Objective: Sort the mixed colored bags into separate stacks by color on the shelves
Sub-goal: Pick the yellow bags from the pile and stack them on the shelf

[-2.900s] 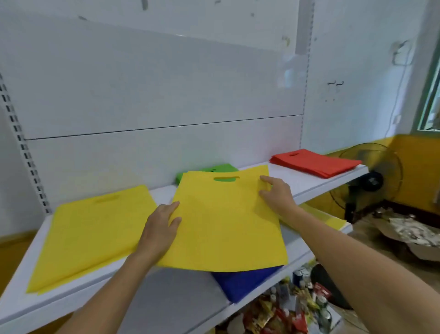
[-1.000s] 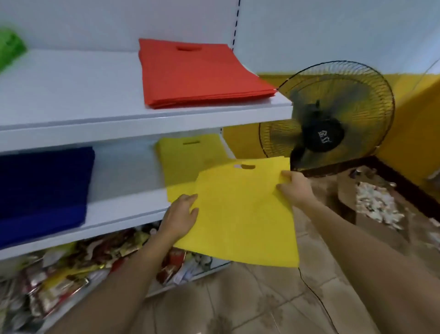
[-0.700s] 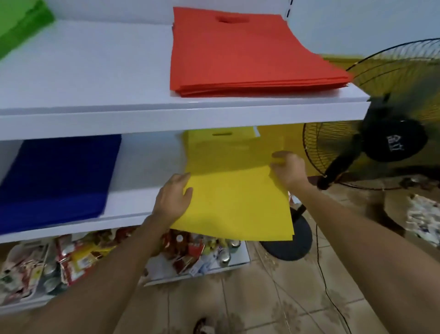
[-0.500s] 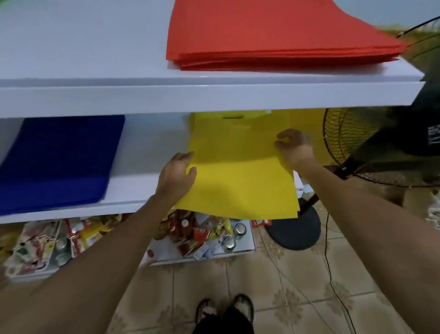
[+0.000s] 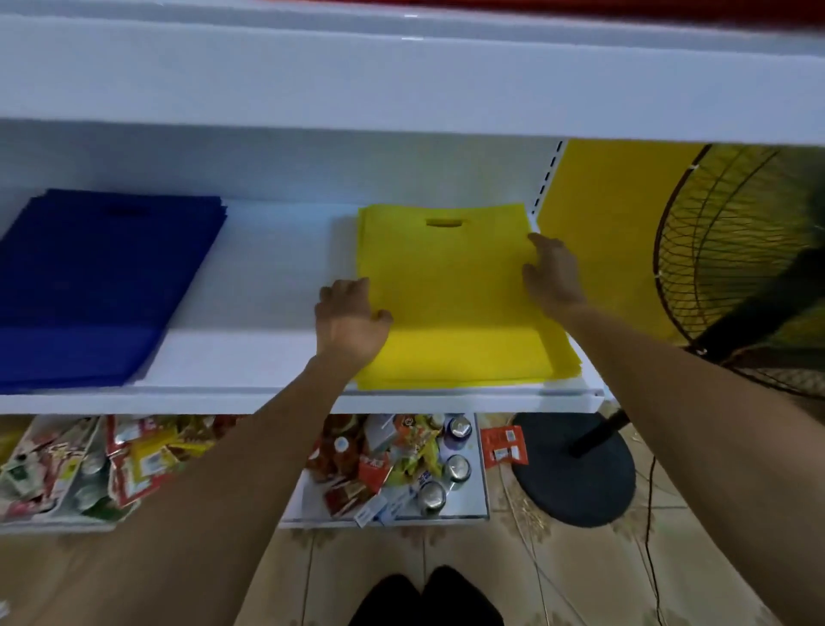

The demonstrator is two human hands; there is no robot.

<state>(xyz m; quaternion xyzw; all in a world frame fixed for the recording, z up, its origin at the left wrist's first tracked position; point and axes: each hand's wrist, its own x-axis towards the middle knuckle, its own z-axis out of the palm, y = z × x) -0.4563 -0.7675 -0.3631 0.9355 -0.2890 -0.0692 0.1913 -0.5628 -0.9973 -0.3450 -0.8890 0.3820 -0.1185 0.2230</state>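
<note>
A yellow bag [image 5: 451,290] with a cut-out handle lies flat on top of the yellow stack at the right end of the lower shelf [image 5: 223,401]. My left hand [image 5: 350,319] grips the bag's left edge, fingers curled and thumb on top. My right hand [image 5: 551,272] rests along its right edge with the fingers stretched out. A blue stack [image 5: 102,286] lies at the left end of the same shelf. Only a strip of the red stack [image 5: 580,4] shows above the upper shelf [image 5: 402,80].
A black standing fan [image 5: 741,259] stands close to the shelf's right end, its round base [image 5: 576,473] on the tiled floor. Snack packets and cans [image 5: 402,464] fill the bottom shelf. My shoes [image 5: 424,598] show at the bottom edge.
Both hands carried the yellow bag from the top shelf down to the lower one and pushed it in onto the yellow stack. My view dropped below the upper shelf.
</note>
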